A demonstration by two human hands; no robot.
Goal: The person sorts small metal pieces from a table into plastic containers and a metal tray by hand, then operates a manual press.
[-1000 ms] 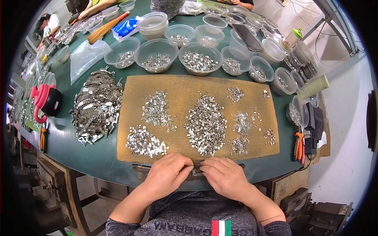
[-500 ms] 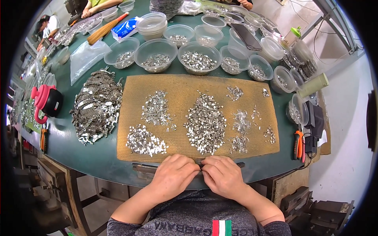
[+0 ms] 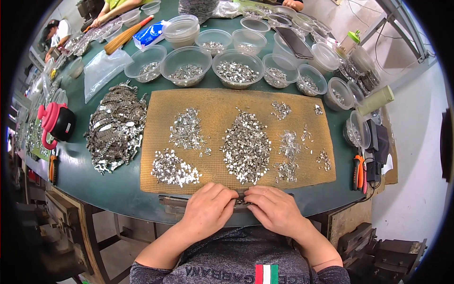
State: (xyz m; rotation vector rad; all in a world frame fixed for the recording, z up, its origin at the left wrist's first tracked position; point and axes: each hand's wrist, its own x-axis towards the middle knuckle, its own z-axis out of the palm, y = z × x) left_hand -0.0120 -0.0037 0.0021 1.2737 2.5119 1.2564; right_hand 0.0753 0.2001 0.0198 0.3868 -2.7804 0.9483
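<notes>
My left hand point(image 3: 209, 209) and my right hand point(image 3: 274, 208) meet over a long dark bar point(image 3: 174, 201) at the table's near edge. Their fingers are curled and pressed down at the bar. In the narrow gap between them, small metal pieces point(image 3: 242, 200) show on the bar; what lies under the fingertips is hidden. Just beyond, a tan ribbed mat point(image 3: 213, 102) carries a large central heap of small metal links point(image 3: 247, 146). Heaps of tiny silver pins point(image 3: 187, 128) and bright silver plates point(image 3: 174, 168) lie left of it, with smaller piles to the right.
Clear plastic bowls point(image 3: 237, 70) of metal parts line the mat's far side. A mound of linked metal strips point(image 3: 116, 128) and a black-and-pink pot point(image 3: 57, 120) stand left. Orange-handled pliers point(image 3: 358, 174) lie right. A phone point(image 3: 294, 42) rests on bowls. Other people work at the far side.
My right hand has shifted slightly right and its fingers have straightened somewhat. The gap between my hands has widened, showing small metal pieces on the bar. My left hand has barely moved.
</notes>
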